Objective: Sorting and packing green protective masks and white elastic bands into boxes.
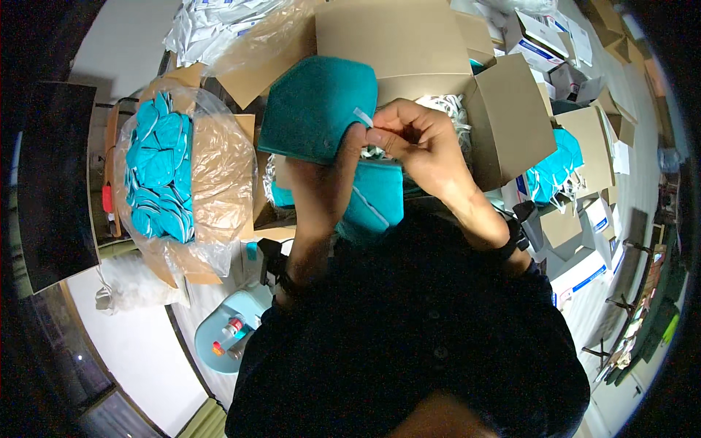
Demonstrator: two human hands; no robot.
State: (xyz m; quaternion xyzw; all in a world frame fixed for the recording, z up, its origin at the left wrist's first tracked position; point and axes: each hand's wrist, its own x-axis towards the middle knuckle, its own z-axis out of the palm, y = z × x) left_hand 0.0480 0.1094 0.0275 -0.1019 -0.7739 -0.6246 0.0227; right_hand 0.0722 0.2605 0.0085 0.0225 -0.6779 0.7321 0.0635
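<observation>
- The left hand [328, 177] grasps the teal folded face mask [314, 106] at its lower right edge, upper middle of the frame; a steady thumb there should keep the panel from twisting.
- The right hand [431, 142] has thumb and forefinger pinched at the lower end of a short white strip [362, 117] on that edge; gripping close to the fabric and working gently would likely avoid creasing or tearing.
- Keeping the panel flat and tilted toward the light probably helps in checking the strip.
- The mask looks deep teal, broad and angular, with matte fabric and a darker lower border.
</observation>
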